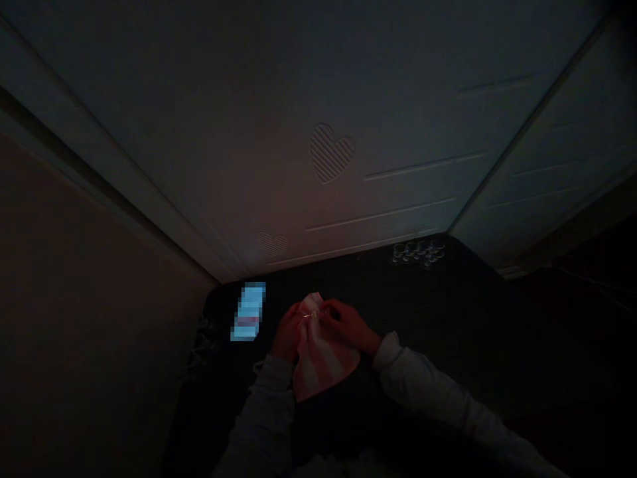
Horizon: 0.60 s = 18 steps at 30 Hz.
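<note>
The scene is very dim. A pink and white striped cloth [321, 358] is held up between both hands over a dark table [448, 318]. My left hand [287, 335] grips its left edge with fingers curled. My right hand [348, 324] pinches the cloth's top, where a small shiny thing I cannot make out glints. Both arms wear pale long sleeves.
A lit phone screen [249, 311] lies on the table left of my hands. Several small clear glass items [418, 252] stand at the table's far edge by a pale panel with heart shapes [331, 153]. A brownish wall [74, 318] is at left.
</note>
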Available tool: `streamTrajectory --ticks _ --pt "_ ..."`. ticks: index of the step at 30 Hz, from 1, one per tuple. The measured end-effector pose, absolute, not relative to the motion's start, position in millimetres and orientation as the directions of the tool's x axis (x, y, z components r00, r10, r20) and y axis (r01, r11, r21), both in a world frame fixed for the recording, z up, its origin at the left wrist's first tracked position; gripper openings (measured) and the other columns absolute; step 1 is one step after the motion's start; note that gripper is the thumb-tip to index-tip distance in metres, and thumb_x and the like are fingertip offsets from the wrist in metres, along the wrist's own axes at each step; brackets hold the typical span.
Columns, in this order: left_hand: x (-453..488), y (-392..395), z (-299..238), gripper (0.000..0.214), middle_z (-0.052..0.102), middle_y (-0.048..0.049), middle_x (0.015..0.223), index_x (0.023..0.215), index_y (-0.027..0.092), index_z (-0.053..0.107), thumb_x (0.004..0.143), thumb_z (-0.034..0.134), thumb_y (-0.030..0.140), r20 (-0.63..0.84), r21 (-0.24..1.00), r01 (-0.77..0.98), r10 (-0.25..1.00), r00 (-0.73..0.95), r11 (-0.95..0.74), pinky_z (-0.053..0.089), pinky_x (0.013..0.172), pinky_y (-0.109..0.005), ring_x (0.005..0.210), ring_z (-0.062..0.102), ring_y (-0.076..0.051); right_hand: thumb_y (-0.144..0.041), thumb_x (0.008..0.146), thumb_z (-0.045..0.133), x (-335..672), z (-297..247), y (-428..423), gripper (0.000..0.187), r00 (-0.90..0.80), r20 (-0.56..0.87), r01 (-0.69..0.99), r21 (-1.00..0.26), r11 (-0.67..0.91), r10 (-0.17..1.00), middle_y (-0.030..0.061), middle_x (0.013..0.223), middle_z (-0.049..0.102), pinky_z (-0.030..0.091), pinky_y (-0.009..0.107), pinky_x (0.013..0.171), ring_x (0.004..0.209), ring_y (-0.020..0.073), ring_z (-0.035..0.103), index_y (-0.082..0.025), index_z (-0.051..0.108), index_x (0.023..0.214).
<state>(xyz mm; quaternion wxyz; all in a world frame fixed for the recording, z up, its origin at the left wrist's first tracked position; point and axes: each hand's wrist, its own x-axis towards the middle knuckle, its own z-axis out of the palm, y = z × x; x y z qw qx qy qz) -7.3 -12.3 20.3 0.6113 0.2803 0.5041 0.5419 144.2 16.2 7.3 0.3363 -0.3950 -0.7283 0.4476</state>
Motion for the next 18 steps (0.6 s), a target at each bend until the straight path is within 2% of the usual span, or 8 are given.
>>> streamTrajectory --ticks 9,14,18 --pt "-10.2 -13.1 20.5 0.024 0.062 -0.0024 0.075 0.081 0.015 0.059 0.061 0.061 0.03 -0.278 0.897 -0.378 0.957 -0.079 0.229 0.042 0.063 -0.024 0.069 0.057 -0.014 -0.033 0.079 0.048 144.1 7.0 16.5 0.022 -0.46 0.124 0.288 -0.916 0.28 0.879 -0.0009 0.069 0.053 0.036 0.021 0.055 0.061 0.0102 0.047 -0.016 0.053 0.092" --pt "-8.3 -11.5 19.0 0.03 0.063 -0.0034 0.077 0.086 0.014 0.058 0.058 0.063 0.022 -0.33 0.868 -0.418 0.941 -0.082 0.268 0.043 0.065 -0.025 0.07 0.058 -0.015 -0.032 0.079 0.047 144.6 11.9 14.8 0.021 -0.461 0.121 0.287 -0.917 0.276 0.879 -0.0003 0.071 0.054 0.036 0.021 0.056 0.062 0.0102 0.047 -0.016 0.053 0.091" --pt "-6.7 -9.9 16.8 0.03 0.063 -0.0018 0.074 0.083 0.015 0.057 0.054 0.065 0.018 -0.386 0.836 -0.456 0.918 -0.095 0.304 0.043 0.063 -0.024 0.067 0.058 -0.014 -0.032 0.08 0.047 145.0 13.1 14.1 0.02 -0.46 0.127 0.285 -0.916 0.282 0.879 -0.0009 0.069 0.053 0.036 0.021 0.055 0.061 0.01 0.046 -0.017 0.053 0.091"
